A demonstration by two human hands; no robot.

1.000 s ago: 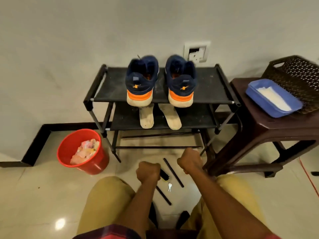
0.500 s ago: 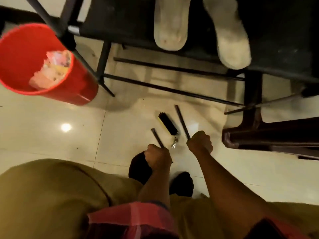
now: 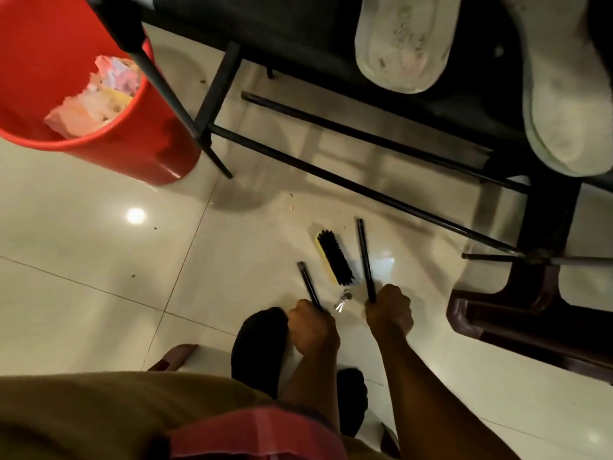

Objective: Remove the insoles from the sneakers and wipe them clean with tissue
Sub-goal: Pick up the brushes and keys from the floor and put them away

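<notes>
Black rods (image 3: 364,254) x2, floor (image 3: 99,260) | L hand (image 3: 313,330) fingers clenched over 1 end | R hand (image 3: 389,310) same

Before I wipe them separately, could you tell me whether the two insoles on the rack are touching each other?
Apart. The head view shows a dark strip of shelf between the left insole and the right insole.

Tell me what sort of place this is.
Likely a shoe corner in a home: a black shoe rack with two worn insoles on its shelf, a shoe brush on the glossy tiled floor, and a red waste bin beside the rack.
</notes>
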